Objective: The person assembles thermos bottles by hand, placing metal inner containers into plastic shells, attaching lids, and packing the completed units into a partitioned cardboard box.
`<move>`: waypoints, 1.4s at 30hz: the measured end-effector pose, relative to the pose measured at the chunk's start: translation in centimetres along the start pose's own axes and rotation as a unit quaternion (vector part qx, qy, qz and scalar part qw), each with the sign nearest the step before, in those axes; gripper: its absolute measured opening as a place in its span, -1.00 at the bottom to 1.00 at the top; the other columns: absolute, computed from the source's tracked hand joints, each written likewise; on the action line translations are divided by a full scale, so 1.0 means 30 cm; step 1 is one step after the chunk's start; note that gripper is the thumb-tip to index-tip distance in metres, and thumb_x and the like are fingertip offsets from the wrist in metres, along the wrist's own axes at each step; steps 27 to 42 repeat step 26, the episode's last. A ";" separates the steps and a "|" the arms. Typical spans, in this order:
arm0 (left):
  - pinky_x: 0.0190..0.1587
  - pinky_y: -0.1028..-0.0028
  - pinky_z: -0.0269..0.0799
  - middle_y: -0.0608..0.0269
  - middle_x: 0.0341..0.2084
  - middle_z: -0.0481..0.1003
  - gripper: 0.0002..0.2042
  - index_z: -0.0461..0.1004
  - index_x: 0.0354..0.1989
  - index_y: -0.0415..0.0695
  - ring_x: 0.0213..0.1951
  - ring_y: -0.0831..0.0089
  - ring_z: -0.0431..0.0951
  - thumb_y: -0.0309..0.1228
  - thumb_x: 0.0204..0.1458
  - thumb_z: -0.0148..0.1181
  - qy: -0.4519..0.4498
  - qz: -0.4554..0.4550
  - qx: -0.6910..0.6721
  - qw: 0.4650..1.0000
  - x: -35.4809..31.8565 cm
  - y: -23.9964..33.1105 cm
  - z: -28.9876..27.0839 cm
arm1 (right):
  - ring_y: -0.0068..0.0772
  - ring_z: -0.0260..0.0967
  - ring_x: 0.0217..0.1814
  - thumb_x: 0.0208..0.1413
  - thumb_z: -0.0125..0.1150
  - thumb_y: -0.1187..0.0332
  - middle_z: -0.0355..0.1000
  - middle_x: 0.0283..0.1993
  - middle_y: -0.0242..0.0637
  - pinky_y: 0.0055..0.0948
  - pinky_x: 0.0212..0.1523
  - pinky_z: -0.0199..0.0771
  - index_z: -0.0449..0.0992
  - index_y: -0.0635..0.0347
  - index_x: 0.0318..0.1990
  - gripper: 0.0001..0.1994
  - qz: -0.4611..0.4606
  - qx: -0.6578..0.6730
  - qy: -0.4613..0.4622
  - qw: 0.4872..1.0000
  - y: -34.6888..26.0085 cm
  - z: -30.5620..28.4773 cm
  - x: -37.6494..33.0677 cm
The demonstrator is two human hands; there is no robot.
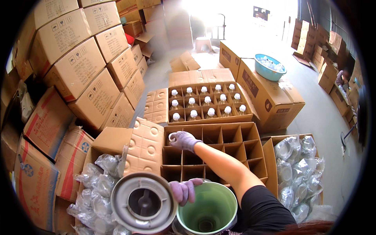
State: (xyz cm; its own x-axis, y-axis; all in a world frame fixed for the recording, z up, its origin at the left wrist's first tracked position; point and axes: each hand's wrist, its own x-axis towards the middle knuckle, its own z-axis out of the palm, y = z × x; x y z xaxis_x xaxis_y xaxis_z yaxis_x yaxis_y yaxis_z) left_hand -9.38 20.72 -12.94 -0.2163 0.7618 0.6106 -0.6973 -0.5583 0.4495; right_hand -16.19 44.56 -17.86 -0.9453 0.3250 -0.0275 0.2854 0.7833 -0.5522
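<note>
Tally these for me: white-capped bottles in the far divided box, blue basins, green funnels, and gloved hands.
White-capped bottles: 15
Blue basins: 1
Green funnels: 1
Gloved hands: 2, left hand, right hand
Total: 19

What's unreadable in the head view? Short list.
- Right hand: its gloved fingers cover the small white thing they pinch; its kind is unclear.
- Left hand: on the green funnel; the funnel's base is cut off by the lower edge.
- Divided carton: the forearm hides several cells.
- Blue basin: contents too small to identify.
- Doorway area: washed out by glare.
</note>
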 end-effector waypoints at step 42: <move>0.52 -0.19 -0.17 0.07 0.58 -0.12 -0.24 -0.19 0.62 0.25 0.55 -0.03 -0.09 0.15 0.32 -0.09 0.182 0.220 0.082 0.955 0.057 0.281 0.260 | 0.15 0.29 0.37 -0.17 0.47 0.51 0.26 0.34 0.16 -0.11 0.22 0.45 0.37 0.23 0.15 -0.36 -0.187 0.099 0.362 0.908 -0.680 -0.598 -1.059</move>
